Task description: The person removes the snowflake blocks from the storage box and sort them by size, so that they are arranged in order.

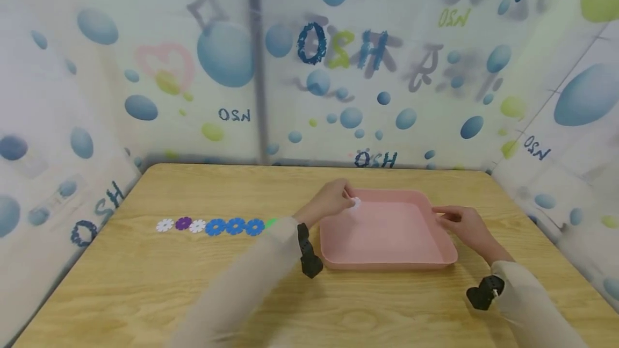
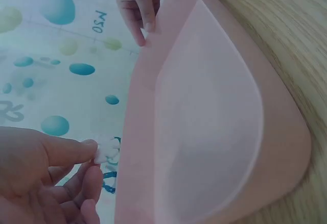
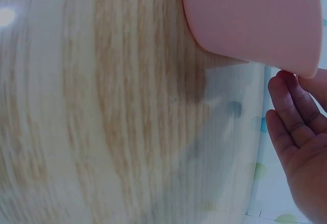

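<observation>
Between thumb and fingers my left hand [image 1: 331, 198] pinches a small white snowflake disc [image 2: 107, 150], a notched plastic piece. It is held over the far left part of a pink tray [image 1: 387, 240]. At the tray's right side, my right hand [image 1: 466, 225] grips the rim with thumb and fingers, as the right wrist view [image 3: 301, 137] also shows. To the left, several snowflake discs [image 1: 235, 226] form a row on the table: white, purple, white, blue ones, then a green disc [image 1: 272, 223] partly hidden by my left sleeve.
The wooden table [image 1: 193, 283] carries the tray right of its middle. A curtain [image 1: 300, 95] printed with bubbles and letters stands along the far edge and both sides. Each wrist wears a black camera strap [image 1: 308, 251].
</observation>
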`<state>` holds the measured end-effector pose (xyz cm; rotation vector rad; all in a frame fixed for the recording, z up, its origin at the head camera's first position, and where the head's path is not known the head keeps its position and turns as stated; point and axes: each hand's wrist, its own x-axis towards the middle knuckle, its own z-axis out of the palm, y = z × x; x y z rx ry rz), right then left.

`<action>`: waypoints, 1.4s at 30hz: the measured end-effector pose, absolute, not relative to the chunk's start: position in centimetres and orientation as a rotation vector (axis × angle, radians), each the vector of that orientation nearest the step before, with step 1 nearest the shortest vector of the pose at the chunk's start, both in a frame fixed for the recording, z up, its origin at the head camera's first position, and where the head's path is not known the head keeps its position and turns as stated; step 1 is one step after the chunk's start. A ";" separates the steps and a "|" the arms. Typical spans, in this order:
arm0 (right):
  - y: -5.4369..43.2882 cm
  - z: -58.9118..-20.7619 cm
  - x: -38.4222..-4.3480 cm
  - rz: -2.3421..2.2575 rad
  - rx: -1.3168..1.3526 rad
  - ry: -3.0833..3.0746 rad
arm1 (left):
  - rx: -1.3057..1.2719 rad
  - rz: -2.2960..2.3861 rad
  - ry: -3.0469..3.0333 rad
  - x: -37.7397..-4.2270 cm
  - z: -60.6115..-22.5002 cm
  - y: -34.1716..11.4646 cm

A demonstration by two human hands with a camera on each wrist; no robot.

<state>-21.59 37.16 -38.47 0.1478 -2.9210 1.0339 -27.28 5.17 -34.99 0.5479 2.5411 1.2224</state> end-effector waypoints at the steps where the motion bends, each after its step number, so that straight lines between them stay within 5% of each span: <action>1: 37.2 -38.4 -21.6 1.029 0.150 -2.920 | 0.558 1.209 2.548 -27.3 -34.9 4.8; 42: 37.3 -39.1 -22.2 1.076 0.142 -2.914 | 0.444 1.038 2.810 -26.0 -33.4 -23.4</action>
